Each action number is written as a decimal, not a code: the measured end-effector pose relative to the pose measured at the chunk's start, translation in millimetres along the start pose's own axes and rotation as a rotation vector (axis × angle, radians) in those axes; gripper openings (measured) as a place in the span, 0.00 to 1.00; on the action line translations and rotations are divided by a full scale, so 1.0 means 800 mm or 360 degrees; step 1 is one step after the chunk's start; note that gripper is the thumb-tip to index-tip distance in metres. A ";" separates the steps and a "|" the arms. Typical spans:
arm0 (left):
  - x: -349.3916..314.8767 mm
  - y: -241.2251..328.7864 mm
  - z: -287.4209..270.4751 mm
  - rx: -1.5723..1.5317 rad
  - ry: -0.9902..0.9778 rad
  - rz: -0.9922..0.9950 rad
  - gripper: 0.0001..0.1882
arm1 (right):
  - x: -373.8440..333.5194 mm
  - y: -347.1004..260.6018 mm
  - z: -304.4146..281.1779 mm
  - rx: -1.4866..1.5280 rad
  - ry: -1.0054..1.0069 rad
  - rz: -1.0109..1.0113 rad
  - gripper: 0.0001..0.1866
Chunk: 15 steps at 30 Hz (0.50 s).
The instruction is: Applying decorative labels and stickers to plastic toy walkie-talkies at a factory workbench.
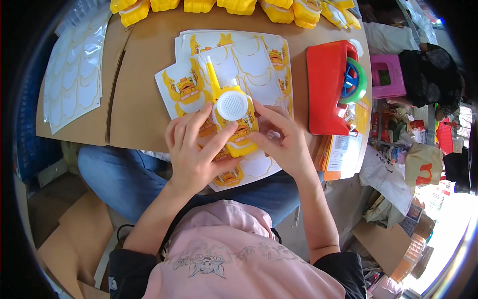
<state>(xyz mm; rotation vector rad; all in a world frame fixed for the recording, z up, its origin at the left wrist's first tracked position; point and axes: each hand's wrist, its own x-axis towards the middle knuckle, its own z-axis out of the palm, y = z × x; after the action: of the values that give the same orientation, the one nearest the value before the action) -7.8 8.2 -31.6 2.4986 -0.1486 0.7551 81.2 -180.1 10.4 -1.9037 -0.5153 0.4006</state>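
A yellow toy walkie-talkie with an antenna and a round white speaker grille lies over sticker sheets in the middle of the table. Across its lower front is a cartoon duck sticker. My left hand holds the toy's left side, with the index fingertip on the sticker and the thumb near the lower edge. On the other side, my right hand grips it between thumb and fingers. Beneath lie several sticker sheets, some stickers peeled off and others still showing the duck.
A red tape dispenser with a green-edged roll stands at the right. Several yellow toy casings line the far edge. Mostly peeled sheets lie on cardboard at the left. Papers sit by the right edge; a pink stool stands beyond.
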 end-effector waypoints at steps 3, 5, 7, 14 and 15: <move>-0.002 -0.002 0.002 -0.0044 0.0011 -0.0009 0.32 | -0.004 -0.011 0.004 0.0000 -0.0068 0.0142 0.35; -0.002 -0.003 0.001 -0.0053 0.0014 -0.0001 0.32 | -0.005 -0.015 0.010 -0.0025 -0.0051 0.0180 0.38; -0.003 -0.003 0.001 -0.0058 0.0021 0.0010 0.32 | -0.003 -0.019 0.017 -0.0050 -0.0034 0.0212 0.42; 0.005 -0.003 -0.003 -0.0177 0.0043 0.0028 0.33 | 0.019 -0.016 0.002 0.0196 0.0117 0.0347 0.22; 0.006 -0.003 -0.004 -0.0188 0.0052 0.0030 0.33 | 0.022 -0.017 -0.001 0.0249 0.0088 0.0417 0.18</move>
<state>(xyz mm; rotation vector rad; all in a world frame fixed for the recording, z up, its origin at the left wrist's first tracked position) -5.2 12.0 -27.7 2.3750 -0.1996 0.7719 94.6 -167.0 23.1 -1.8287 -0.1910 0.5409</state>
